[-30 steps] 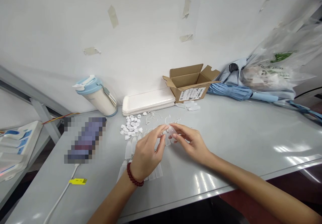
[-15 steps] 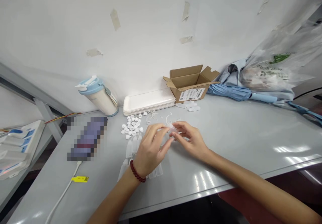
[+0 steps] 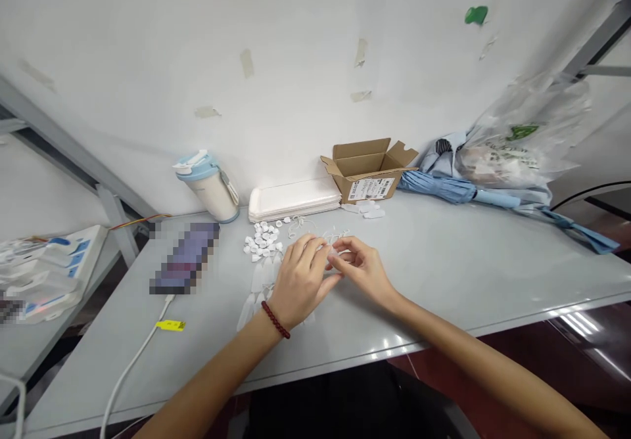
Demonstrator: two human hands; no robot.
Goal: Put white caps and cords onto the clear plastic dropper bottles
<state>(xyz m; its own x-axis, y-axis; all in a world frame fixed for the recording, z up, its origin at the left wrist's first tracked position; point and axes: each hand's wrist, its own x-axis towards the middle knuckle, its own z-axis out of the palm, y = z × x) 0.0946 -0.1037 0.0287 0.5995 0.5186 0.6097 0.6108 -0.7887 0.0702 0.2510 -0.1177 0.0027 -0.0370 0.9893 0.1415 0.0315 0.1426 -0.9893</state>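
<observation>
Bright even indoor light, glare streaks on the table edge, wide-angle bending at borders, soft shadows

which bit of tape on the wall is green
The green scrap high on the wall, upper right above the plastic bag; the other tape pieces are dull beige.

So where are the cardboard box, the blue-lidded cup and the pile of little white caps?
cardboard box (image 3: 367, 175), head view, front wall.
blue-lidded cup (image 3: 215, 194), head view, cream body.
little white caps (image 3: 263, 240), head view, middle of the pile.
</observation>
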